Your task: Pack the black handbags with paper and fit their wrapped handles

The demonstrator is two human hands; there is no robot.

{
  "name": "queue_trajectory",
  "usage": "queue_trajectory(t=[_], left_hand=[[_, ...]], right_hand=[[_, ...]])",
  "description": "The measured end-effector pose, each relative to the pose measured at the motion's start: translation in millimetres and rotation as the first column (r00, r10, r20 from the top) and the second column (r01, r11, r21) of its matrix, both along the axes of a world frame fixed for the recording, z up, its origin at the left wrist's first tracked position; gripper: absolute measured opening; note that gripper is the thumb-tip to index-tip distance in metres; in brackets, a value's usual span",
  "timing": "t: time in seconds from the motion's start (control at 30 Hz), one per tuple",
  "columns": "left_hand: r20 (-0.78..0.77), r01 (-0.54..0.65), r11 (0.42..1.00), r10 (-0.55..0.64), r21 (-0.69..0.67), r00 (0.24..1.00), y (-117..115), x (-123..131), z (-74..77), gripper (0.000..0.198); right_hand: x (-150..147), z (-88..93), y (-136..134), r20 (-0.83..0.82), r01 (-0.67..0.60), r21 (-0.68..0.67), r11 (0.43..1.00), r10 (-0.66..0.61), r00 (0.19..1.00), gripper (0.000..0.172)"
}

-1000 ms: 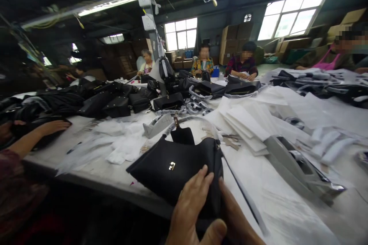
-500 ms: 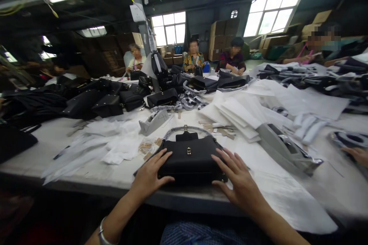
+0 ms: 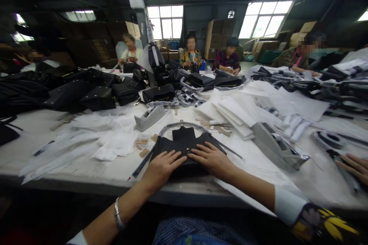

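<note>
Two bare hands, the left hand (image 3: 164,167) and the right hand (image 3: 215,160), lie flat on a black bag (image 3: 163,146) at the near edge of the surface (image 3: 100,170).
From where I stand, the fingers are a little spread and pinch nothing; their tips come near the small metal clasp (image 3: 188,150) between them. Behind, the handle (image 3: 169,126) in clear wrapping makes an arch, and the black tab (image 3: 183,134) lies away from the clasp. I judge the step is pressing or smoothing the bag's front; the next move seems to call for even, gentle pressure, then for lifting the fingers clear of the clasp.
</note>
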State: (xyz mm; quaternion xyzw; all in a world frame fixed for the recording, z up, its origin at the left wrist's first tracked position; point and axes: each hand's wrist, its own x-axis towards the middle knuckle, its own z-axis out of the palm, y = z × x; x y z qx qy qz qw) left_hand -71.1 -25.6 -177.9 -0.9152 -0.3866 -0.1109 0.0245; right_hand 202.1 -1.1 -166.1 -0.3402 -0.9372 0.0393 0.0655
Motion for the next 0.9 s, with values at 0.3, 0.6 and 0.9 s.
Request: queue_trajectory(t=[0.3,0.6,0.9], left_hand=[[0.027,-0.042,0.993,0.045,-0.107,0.999,-28.4,9.0,-22.3,0.071],[0.005,-0.029,0.939,0.029,0.344,1.0,-16.9,20.5,-58.2,0.07],[-0.07,0.057,0.862,-0.025,0.503,0.997,-2.1,13.2,-75.1,0.07]], right_hand=[[6.2,-25.7,-11.9,-0.154,-0.04,-0.249,0.968,0.001,0.988,0.068],[-44.3,4.5,29.0,0.029,0.121,-0.041,0.992,-0.12,0.992,0.029],[-72.4,-0.3,44.2,0.207,0.103,-0.15,0.983,-0.071,0.976,0.028]])
